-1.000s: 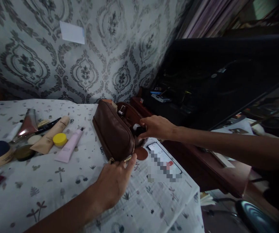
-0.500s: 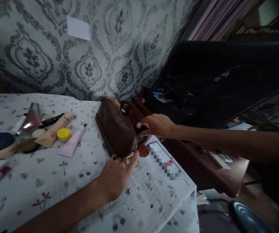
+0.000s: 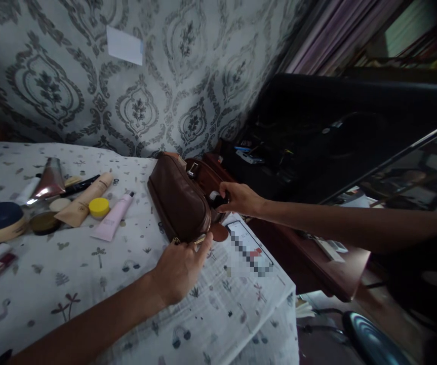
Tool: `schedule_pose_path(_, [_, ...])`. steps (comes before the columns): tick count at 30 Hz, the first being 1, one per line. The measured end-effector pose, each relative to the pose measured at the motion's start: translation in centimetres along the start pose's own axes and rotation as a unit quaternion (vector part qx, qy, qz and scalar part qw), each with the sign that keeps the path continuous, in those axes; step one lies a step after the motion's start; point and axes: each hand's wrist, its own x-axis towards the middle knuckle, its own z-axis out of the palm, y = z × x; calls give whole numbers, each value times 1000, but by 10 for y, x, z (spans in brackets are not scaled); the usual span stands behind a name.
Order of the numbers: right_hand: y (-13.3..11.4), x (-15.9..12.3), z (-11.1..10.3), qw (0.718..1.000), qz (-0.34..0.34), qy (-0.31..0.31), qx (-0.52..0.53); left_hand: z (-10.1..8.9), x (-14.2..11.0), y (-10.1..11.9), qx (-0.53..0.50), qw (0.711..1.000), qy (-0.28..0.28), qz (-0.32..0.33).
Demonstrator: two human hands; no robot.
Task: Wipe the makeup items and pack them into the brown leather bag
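Observation:
A brown leather zip pouch (image 3: 178, 197) lies open on the patterned cloth, its gold zip running along the rim. My left hand (image 3: 182, 266) grips its near end beside the zip pull; some fingertips are hidden against the leather. At the pouch's open right side, my right hand (image 3: 243, 197) is closed on a small dark item (image 3: 220, 201) with a whitish top, whose kind I cannot make out. Below the opening sits a round brown disc (image 3: 219, 232). A phone (image 3: 250, 248) with a lit, partly blurred screen lies near the table edge.
Left on the cloth (image 3: 100, 284) are a pink tube (image 3: 112, 217), a beige tube (image 3: 85, 200), a yellow-lidded pot (image 3: 98, 207), a navy-lidded round container (image 3: 0, 221) and other cosmetics. A patterned wall rises behind. A dark screen-like panel (image 3: 355, 137) stands right, above a reddish-brown desk (image 3: 340, 281).
The view has shifted slightly. My right hand stays at the pouch's opening, and more of the dark item with the whitish top shows at its fingertips. My left hand keeps its hold.

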Motion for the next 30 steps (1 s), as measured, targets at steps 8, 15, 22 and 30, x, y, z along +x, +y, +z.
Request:
schedule_pose_path(8, [12,-4,8,997,-45,57,-31,-82,44,-9,43,980,192,27])
schedule_pose_path(15, [12,-8,8,997,-43,58,-30,-85,84,-15,71,991,91,73])
schedule_pose_path(22, [11,-10,1,995,-53,34,-77,-92,88,-8,78,995,38,56])
schedule_pose_path(30, [12,-9,-8,990,-80,2,-118,-90,97,-8,72,996,23,43])
